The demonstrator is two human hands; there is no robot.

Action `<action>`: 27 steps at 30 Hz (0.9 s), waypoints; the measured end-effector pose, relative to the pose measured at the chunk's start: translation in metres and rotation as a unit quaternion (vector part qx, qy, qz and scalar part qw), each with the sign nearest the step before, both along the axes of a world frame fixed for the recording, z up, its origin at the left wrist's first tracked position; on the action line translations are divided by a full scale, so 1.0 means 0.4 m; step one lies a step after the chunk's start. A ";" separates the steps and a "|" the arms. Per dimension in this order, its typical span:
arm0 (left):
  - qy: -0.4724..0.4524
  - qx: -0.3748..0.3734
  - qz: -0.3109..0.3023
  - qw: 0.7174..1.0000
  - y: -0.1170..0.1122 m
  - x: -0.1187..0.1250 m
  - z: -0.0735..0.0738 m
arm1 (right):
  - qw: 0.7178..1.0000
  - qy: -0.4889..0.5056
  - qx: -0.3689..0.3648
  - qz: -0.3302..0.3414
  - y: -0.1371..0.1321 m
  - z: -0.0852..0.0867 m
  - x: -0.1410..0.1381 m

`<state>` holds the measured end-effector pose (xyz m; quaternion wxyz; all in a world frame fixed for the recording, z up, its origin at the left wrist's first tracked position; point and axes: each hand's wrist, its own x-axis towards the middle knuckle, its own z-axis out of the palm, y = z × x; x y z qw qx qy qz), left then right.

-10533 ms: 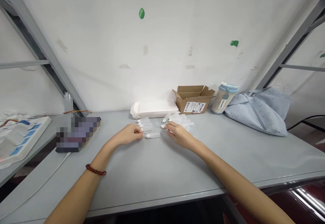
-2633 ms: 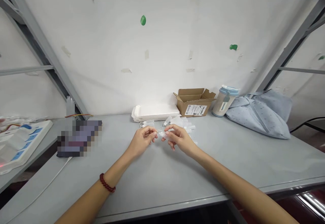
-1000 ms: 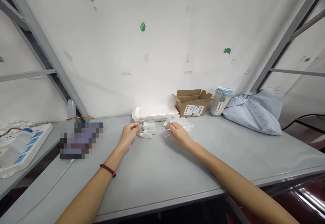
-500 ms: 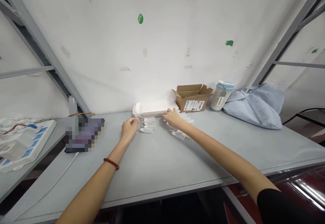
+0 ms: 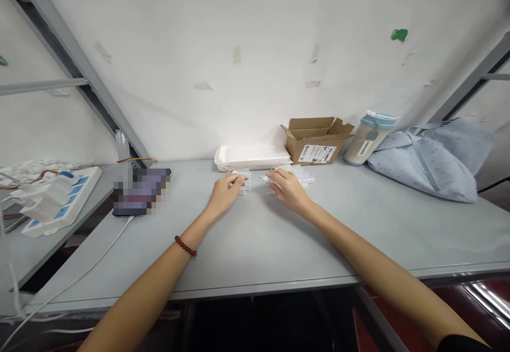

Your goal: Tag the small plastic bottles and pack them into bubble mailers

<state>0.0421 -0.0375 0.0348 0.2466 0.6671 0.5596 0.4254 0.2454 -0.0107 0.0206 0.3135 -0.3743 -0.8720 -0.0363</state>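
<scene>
My left hand (image 5: 225,195), wearing a dark red bead bracelet, is closed in a pinch over a row of small translucent white pieces with thin cords (image 5: 244,186). Whatever is between its fingertips is hidden. My right hand (image 5: 290,188) is closed around a small white tube with a thin tip (image 5: 264,179), which points left toward the other hand. Beyond and beside that hand lie several similar translucent pieces (image 5: 306,179), partly covered by it. A stack of flat white card sleeves (image 5: 255,156) lies behind both hands against the wall.
An open brown carton (image 5: 316,147) stands by the wall, then a tumbler with a blue lid (image 5: 371,138) and a light blue cloth bag (image 5: 422,166). At the left are a blurred-out phone (image 5: 142,191), its white cable (image 5: 85,269) and a power strip (image 5: 66,203).
My left hand has moved right, over the left row of pieces. My right hand has drawn back from the white stack and now holds a small white tube. The view has shifted slightly.
</scene>
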 end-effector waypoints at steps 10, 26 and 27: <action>-0.015 -0.029 -0.104 0.994 -0.029 0.032 0.015 | 0.996 0.060 -0.017 0.063 -0.033 0.025 -0.013; -0.115 -0.174 -0.085 0.974 -0.032 0.014 0.046 | 0.997 0.040 0.016 0.059 -0.027 0.033 0.001; -0.124 -0.173 -0.088 0.973 -0.031 0.013 0.045 | 0.997 0.046 0.004 0.060 -0.027 0.037 0.003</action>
